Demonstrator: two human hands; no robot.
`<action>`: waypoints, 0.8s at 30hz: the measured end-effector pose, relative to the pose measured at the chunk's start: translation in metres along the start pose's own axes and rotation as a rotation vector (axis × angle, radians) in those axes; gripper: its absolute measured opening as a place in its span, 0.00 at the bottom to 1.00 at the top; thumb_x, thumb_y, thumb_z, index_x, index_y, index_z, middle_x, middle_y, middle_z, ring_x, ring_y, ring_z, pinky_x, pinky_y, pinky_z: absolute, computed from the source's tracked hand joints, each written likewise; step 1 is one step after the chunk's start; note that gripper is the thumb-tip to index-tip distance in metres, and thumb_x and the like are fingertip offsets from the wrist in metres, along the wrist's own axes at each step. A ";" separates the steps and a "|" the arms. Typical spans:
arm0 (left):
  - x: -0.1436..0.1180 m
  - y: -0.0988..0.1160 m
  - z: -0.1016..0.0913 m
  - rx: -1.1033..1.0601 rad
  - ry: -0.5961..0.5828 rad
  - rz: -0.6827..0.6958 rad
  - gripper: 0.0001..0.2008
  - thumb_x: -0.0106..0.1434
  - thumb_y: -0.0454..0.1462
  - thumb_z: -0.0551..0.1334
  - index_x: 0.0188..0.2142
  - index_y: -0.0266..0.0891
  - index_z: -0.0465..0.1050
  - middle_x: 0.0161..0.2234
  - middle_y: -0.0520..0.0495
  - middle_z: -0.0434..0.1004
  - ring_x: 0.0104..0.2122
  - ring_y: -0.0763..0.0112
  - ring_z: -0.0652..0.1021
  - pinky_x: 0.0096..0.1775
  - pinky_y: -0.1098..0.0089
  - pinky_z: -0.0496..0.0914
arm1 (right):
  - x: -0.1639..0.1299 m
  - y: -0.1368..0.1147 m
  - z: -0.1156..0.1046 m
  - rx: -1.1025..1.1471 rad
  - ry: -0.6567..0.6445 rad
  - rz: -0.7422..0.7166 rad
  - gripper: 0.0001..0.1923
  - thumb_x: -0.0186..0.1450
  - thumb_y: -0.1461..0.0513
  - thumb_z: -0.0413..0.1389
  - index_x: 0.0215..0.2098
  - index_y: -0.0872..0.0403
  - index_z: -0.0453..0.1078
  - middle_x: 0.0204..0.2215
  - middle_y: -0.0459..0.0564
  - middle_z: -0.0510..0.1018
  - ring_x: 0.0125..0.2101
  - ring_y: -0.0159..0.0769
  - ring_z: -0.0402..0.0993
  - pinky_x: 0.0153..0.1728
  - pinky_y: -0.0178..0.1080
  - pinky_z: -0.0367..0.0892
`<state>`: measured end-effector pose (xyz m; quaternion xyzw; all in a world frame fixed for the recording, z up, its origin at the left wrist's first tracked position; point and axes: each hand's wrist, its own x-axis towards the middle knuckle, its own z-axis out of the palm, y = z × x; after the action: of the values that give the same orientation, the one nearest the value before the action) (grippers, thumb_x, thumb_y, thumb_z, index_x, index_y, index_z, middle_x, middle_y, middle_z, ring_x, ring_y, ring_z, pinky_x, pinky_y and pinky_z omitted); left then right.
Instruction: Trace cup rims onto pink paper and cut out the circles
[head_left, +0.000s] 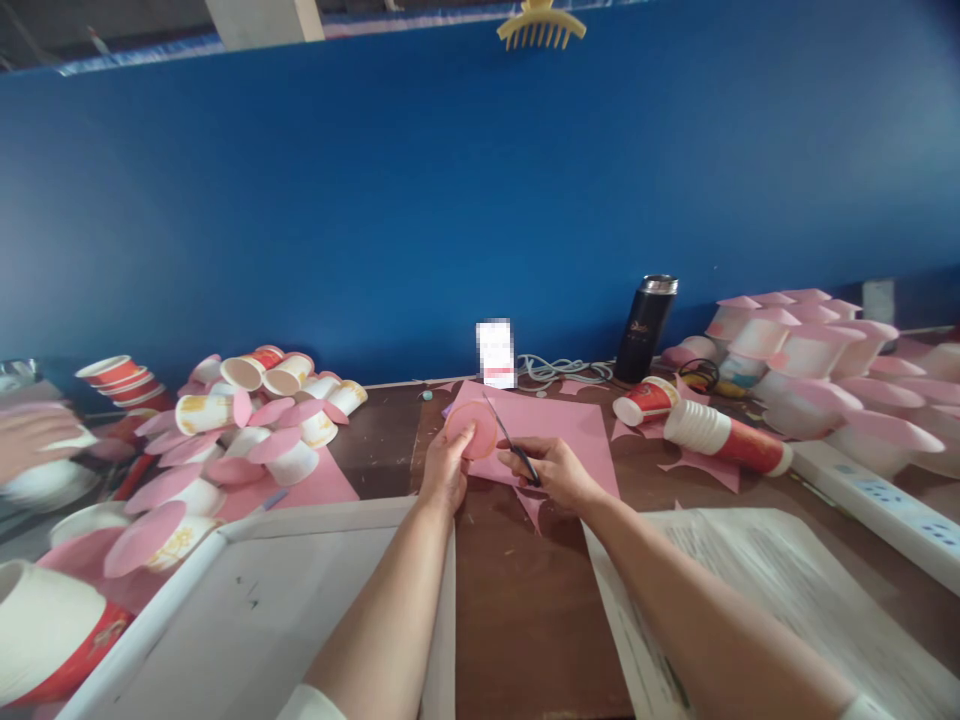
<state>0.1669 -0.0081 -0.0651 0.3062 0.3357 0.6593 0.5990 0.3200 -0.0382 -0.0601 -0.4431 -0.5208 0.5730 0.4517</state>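
- left hand (448,468) is closed around a round pink paper disc (472,430), holding it by its lower left edge just above the brown counter (517,590).
- right hand (551,470) is wrapped around the handles of dark scissors (510,440), whose blades point up and left, touching the disc's right edge.
- a pink paper sheet (559,420) lies on the counter under both hands.
- paper cups with pink discs (247,430) are piled at the left; a black flask (646,328) stands by the blue wall.
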 end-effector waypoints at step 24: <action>0.006 -0.002 -0.008 0.074 0.044 0.011 0.19 0.45 0.42 0.72 0.34 0.33 0.74 0.29 0.47 0.78 0.28 0.70 0.77 0.33 0.70 0.68 | 0.003 0.004 -0.001 -0.033 0.006 0.002 0.28 0.51 0.50 0.64 0.44 0.60 0.75 0.16 0.41 0.62 0.16 0.24 0.55 0.17 0.31 0.51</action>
<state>0.1614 -0.0029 -0.0715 0.3154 0.3713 0.6564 0.5759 0.3201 -0.0348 -0.0640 -0.4530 -0.5284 0.5634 0.4452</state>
